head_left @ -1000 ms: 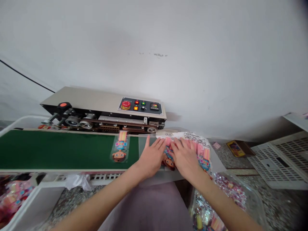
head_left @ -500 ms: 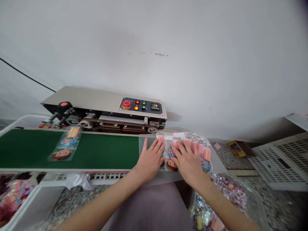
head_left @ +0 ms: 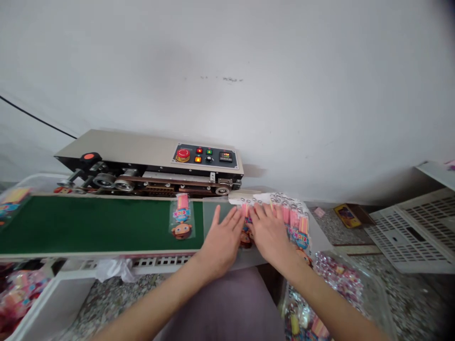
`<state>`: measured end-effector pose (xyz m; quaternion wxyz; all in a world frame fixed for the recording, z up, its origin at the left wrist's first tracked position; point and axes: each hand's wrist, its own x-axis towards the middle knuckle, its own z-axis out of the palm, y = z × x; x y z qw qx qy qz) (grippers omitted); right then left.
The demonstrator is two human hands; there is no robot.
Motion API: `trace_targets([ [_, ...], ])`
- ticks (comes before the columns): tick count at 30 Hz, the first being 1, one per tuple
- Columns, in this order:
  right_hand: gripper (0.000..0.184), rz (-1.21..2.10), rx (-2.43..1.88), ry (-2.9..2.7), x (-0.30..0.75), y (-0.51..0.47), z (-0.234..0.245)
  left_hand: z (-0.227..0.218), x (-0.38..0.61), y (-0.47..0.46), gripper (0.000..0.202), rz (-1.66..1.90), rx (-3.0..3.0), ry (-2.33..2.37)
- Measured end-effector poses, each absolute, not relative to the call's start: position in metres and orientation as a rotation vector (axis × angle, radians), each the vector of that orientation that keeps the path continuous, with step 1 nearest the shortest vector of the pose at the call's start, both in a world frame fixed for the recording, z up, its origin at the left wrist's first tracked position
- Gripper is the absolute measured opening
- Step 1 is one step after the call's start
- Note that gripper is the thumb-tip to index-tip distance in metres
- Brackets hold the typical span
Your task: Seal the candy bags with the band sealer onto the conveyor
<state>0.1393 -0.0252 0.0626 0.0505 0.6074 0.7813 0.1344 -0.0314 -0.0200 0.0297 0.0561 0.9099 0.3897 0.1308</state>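
My left hand (head_left: 223, 239) lies flat with fingers stretched on the clear sheet at the belt's right end. Beside it, my right hand (head_left: 269, 232) is also spread flat, resting on packets. Between my hands, a clear packet (head_left: 245, 239) with a brown cartoon head and pink sticks is partly covered. Right of my right hand, a fanned row of similar packets (head_left: 300, 237) overlaps. One packet (head_left: 182, 215) lies on the green conveyor belt (head_left: 117, 227), left of my left hand. Another packet (head_left: 13, 201) is at the belt's far left. Neither hand grips anything.
A band sealing machine (head_left: 142, 151) with rollers and a lit control panel runs behind the belt. Below right stands a clear bag of shiny packets (head_left: 334, 289). A white slatted crate (head_left: 408, 232) is at right. A white bin (head_left: 53, 303) stands below left.
The packet on the belt travelled to the far left. Another packet left my hands and moved left onto the belt. My right hand shifted slightly left, closer to my left hand.
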Motion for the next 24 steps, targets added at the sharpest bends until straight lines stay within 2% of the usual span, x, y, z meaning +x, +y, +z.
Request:
trace_targets([
  [5,0.042,0.481,1.817,2.307,0.157,-0.024,0.069,0.014,-0.013,-0.023,0.06,0.401,2.848,1.065],
  [13,0.04,0.454,1.866,2.307,0.164,-0.024,0.062,0.01,-0.015,-0.01,0.061,0.358,2.808,1.262],
  [18,0.036,0.24,1.88,2.494,0.152,-0.014,0.063,0.007,-0.027,-0.018,0.059,0.42,2.814,1.282],
  [24,0.05,-0.116,1.994,2.584,0.137,0.039,0.054,0.006,-0.03,-0.019,0.06,0.405,2.788,1.294],
])
